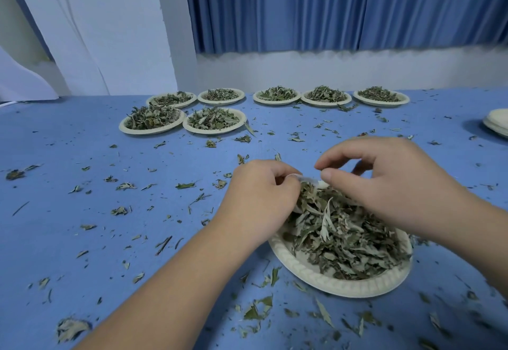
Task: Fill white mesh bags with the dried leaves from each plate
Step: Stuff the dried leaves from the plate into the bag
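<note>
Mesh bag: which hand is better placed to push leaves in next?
Probably right. The left hand has a grip on the mesh bag at its rim and can steady it, while the right hand pinches it only with fingertips and lies directly over the dried leaves on the near plate.

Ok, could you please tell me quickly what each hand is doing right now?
Left hand: pinches the rim of the white mesh bag, above the near plate.
Right hand: fingers curled, pinches the opposite side of that rim.
</note>
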### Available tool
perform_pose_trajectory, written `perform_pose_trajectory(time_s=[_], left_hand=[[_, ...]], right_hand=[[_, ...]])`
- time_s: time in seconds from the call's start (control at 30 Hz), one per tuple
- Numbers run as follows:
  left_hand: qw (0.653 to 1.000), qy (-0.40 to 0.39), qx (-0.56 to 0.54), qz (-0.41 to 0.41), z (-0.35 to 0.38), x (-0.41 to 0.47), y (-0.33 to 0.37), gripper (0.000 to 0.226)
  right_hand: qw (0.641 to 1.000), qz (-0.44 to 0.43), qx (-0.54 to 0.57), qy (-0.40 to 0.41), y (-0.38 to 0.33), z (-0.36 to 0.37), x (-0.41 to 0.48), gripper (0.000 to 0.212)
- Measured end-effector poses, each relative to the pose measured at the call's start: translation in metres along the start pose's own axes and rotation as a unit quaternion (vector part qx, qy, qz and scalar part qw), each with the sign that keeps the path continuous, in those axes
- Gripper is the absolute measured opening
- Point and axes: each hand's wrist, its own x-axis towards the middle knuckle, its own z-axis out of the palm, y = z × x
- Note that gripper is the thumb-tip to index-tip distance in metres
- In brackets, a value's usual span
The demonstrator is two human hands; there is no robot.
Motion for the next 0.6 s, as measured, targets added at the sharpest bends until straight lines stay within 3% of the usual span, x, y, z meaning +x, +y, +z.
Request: perform_pose_trajectory(time_s=[0.07, 0.17, 0.23, 0.6], left_hand=[[1.000, 0.001, -0.003, -0.003, 0.000, 0.000, 0.000, 0.022], [1.000, -0.002, -0.006, -0.006, 0.000, 0.000, 0.000, 0.021], [1.000, -0.010, -0.008, -0.006, -0.001, -0.001, 0.001, 0.024], [1.000, -0.008, -0.007, 0.000, 0.001, -0.004, 0.002, 0.024]], right_hand=[[0.999, 0.011, -0.048, -0.002, 0.004, -0.004, -0.006, 0.024], [0.986, 0.062, -0.129, -0.088, 0.006, -0.003, -0.016, 0.073], [0.973, 0.073, -0.175, -0.131, 0.007, 0.000, -0.019, 0.092], [0.985, 0.044, -0.145, -0.078, 0.006, 0.014, -0.020, 0.032]])
